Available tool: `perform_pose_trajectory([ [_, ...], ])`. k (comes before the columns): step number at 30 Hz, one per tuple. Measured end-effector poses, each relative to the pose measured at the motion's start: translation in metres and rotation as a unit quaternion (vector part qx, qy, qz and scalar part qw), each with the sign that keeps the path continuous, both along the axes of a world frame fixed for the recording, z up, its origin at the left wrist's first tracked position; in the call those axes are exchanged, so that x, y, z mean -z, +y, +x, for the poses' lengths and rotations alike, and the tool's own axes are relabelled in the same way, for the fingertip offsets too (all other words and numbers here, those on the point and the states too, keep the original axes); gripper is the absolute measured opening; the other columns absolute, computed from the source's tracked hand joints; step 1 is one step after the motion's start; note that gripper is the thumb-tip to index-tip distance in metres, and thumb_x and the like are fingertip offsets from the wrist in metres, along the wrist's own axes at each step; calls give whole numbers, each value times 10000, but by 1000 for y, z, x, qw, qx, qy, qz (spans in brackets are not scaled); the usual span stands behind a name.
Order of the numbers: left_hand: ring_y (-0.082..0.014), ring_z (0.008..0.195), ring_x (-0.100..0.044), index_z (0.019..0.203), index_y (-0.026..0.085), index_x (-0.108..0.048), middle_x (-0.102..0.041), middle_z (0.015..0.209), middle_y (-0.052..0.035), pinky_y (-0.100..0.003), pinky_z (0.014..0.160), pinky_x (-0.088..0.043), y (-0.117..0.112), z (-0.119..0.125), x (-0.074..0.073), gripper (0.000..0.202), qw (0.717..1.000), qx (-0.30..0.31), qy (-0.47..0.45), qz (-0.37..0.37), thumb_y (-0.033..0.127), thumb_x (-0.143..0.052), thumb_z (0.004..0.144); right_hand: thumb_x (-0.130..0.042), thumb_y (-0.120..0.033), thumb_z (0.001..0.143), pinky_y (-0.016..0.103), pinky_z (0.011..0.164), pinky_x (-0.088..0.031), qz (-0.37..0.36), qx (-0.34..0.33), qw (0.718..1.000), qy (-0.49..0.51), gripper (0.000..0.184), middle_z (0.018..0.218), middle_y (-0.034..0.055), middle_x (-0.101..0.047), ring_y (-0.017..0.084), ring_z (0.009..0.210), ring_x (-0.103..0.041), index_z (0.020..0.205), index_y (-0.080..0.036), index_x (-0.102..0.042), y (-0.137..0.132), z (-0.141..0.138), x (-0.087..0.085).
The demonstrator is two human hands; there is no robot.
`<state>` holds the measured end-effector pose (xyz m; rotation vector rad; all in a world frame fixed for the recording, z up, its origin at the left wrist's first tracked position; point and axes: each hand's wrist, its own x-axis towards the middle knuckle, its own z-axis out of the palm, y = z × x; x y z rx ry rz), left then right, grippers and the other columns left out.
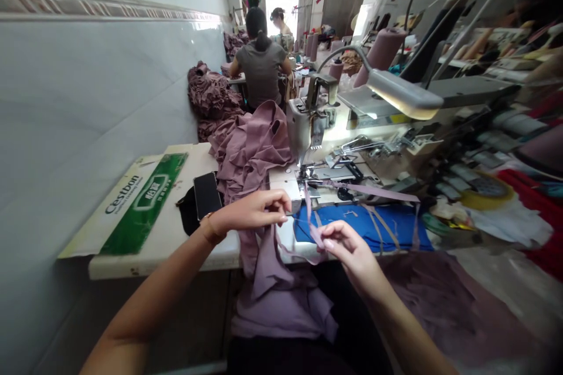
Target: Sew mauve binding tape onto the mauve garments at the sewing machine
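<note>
My left hand (253, 211) is closed, pinching the mauve garment (272, 287) at the front edge of the sewing table (176, 240). My right hand (347, 249) is closed on a narrow mauve fabric strip (313, 228) that runs up to the needle area of the sewing machine (308, 129). The garment hangs from the table down into my lap, and more of it is piled left of the machine. Both hands are a short way in front of the presser foot.
A black phone (206, 194) and a green-and-white Cestbon carton (136, 202) lie on the table's left. A blue cloth (373, 225) lies right of the needle, under a lamp (404, 96). Thread cones and clutter fill the right. Ahead, a person (261, 67) sits sewing.
</note>
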<state>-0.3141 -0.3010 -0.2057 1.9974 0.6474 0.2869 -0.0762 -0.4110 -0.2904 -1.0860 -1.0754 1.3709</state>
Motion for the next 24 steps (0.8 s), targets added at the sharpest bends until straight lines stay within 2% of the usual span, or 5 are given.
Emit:
perform_pose_trajectory([
  [4, -158, 792, -613, 1241, 199, -539, -667, 875, -34, -257, 737, -466, -16, -35, -16, 379, 998, -9, 45, -29, 344, -582, 894, -694, -339, 821, 273, 644, -486, -21, 3, 997, 76, 191, 852, 12, -637, 152, 693, -579, 875, -233, -544, 5, 10, 6],
  [8, -162, 812, -634, 1124, 217, -613, -686, 905, -36, -242, 725, -473, -38, -54, -42, 258, 996, -37, 77, 10, 343, -583, 902, -634, -297, 872, 326, 814, -509, 72, 14, 993, -95, 112, 1026, 66, -676, 215, 941, -630, 962, -230, -641, 12, 4, -2],
  [14, -179, 791, -646, 1021, 254, -681, -700, 889, -39, -279, 723, -500, -66, -57, -74, 167, 999, -4, 41, 19, 272, -630, 863, -491, -197, 925, 390, 1005, -462, 264, -184, 891, -320, 352, 1284, 104, -628, 251, 1179, -587, 1261, -223, -592, 33, -32, -24],
  [20, -97, 670, -513, 918, 230, -648, -585, 728, 26, -224, 624, -413, -43, -128, -72, 81, 938, -333, -79, 65, 283, -603, 877, -522, -272, 927, 374, 818, -523, 213, -194, 828, -481, 243, 1054, 112, -714, 267, 933, -679, 1126, -201, -641, 27, -4, -4],
  [24, -70, 709, -450, 904, 190, -614, -524, 712, 57, -188, 681, -361, 5, -181, -49, 164, 882, -448, -2, 146, 343, -563, 875, -525, -268, 927, 348, 805, -511, 183, -190, 819, -509, 188, 1020, 84, -710, 248, 923, -670, 1061, -218, -646, 13, 33, 4],
])
